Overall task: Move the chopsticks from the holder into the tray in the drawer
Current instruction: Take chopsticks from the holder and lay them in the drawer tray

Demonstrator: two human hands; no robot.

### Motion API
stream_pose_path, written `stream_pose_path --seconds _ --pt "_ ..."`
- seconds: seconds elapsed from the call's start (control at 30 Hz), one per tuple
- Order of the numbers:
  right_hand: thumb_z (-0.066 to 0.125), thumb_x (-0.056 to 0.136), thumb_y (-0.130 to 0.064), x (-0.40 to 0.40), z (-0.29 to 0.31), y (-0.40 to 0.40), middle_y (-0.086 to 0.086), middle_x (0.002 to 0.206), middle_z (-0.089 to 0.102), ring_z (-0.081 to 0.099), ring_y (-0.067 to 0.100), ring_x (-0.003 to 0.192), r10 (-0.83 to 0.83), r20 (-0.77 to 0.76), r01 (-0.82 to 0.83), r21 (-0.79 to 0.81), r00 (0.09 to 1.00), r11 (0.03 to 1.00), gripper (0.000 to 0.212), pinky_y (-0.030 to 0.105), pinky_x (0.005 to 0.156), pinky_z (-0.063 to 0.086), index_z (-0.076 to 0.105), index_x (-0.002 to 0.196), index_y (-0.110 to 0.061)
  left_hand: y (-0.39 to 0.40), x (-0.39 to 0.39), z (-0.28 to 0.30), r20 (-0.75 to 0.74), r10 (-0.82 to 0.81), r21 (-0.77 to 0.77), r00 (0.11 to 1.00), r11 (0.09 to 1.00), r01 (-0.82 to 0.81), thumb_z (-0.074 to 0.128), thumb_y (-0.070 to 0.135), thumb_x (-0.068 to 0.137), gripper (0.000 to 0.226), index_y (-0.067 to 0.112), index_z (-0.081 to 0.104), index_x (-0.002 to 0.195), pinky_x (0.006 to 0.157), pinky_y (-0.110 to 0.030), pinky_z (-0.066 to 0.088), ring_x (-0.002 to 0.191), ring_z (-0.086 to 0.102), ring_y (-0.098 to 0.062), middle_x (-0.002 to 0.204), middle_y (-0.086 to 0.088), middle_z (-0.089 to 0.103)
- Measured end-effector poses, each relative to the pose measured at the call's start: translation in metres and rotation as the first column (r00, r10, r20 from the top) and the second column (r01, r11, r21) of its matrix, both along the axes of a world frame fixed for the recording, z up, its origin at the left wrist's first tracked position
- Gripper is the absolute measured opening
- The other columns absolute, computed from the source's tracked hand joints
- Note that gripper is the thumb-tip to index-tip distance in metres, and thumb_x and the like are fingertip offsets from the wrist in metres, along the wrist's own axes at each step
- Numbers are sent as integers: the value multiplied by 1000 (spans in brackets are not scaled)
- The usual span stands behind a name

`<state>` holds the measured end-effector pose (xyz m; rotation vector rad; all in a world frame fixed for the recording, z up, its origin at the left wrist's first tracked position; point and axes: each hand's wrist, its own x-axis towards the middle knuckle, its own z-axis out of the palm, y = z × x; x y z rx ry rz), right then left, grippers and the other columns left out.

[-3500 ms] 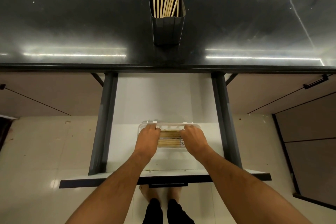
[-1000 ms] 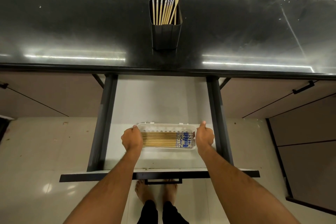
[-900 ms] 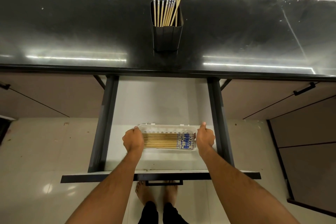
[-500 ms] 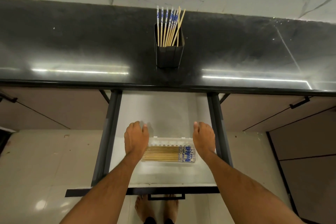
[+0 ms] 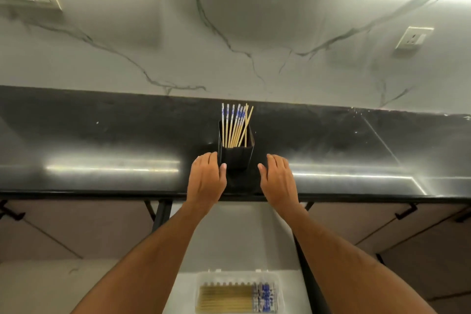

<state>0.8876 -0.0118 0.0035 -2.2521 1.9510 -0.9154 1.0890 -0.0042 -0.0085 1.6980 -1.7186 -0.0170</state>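
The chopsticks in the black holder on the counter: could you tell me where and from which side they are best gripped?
Probably by the blue-patterned upper ends of the chopsticks, from above. Those ends stand clear of the holder, whose walls hide the lower parts. The left hand and right hand flank the holder, empty.

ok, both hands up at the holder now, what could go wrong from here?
1. The holder is tall and narrow, and the chopsticks stand well above its rim. The left hand touches its side, the right hand is just clear; a nudge could tip it.
2. The sticks fan out loosely, so a grab may miss some or drop them on the counter.
3. The tray already holds a layer; more sticks might pile unevenly.
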Motion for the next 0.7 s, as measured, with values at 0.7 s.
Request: stream_pose_path --seconds 0.7 --pt "50 103 -19 83 19 -195 6 112 65 58 17 99 160 171 -180 107 972 978 22 28 93 49 64 117 -9 -185 -12 22 -180 106 82 978 992 -93 43 22 101 20 14 61 103 83 -30 47 86 54 -14 100 -4 63"
